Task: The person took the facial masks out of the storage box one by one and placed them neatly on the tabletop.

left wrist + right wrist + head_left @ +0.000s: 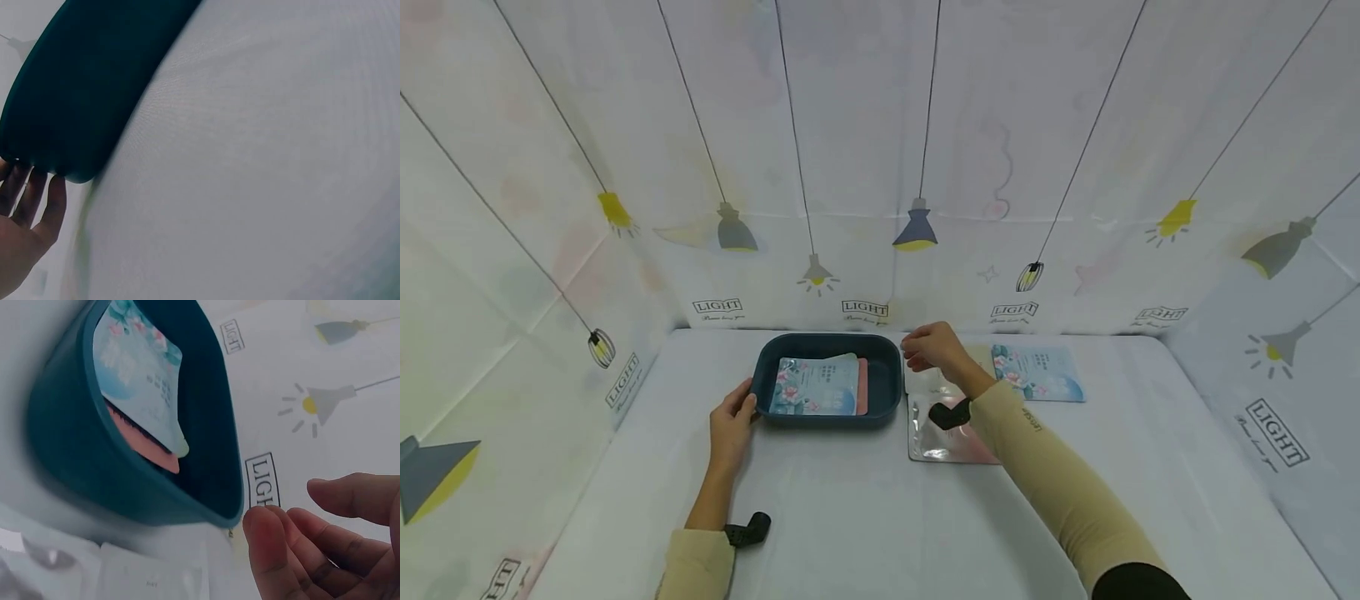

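Observation:
In the head view a dark teal plastic basin (827,422) stands on the table, with a blue floral sachet (816,387) lying over a pink one (862,387) inside. My left hand (730,423) touches the basin's left end. The left wrist view shows its fingertips (57,187) against the outer wall. Just beyond the right rim is my right hand (938,346), holding nothing. Its thumb (356,495) stands apart from the loosely bent fingers in the right wrist view. Beneath the right forearm lies a silver and pink packet (936,442), partly hidden.
A blue floral sachet (1048,375) lies to the right of the right wrist. Beside it a pale packet (925,382) is partly covered by the hand. The white table (865,517) meets a lamp-print backdrop (865,275) behind and at both sides.

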Demonstrator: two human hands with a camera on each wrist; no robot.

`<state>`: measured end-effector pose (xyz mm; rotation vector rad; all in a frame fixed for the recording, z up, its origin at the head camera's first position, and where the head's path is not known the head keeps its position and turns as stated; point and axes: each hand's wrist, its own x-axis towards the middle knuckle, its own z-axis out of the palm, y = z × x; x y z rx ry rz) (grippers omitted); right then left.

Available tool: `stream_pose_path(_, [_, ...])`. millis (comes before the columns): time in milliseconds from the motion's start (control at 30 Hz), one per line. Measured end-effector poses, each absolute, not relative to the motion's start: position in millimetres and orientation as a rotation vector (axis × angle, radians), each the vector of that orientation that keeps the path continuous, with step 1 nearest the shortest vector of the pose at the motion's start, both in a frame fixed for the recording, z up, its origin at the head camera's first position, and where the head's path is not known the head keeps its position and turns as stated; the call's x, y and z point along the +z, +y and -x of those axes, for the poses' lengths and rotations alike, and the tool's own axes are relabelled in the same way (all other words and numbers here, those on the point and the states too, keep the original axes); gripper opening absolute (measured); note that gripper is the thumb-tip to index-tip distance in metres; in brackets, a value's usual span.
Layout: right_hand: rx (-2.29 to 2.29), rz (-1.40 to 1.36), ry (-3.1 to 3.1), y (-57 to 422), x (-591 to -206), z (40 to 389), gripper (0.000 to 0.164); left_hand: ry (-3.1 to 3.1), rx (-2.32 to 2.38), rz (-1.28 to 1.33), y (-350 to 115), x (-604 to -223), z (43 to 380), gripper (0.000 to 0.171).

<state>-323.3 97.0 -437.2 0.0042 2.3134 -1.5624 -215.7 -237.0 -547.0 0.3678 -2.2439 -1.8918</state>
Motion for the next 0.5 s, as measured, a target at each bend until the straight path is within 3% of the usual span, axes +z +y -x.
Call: stream_pose_path(500, [-1.49,0.035,2.288,45,-448,318,0.026,-2.231,-1.873,-0.347,-235,-546,214,0.043])
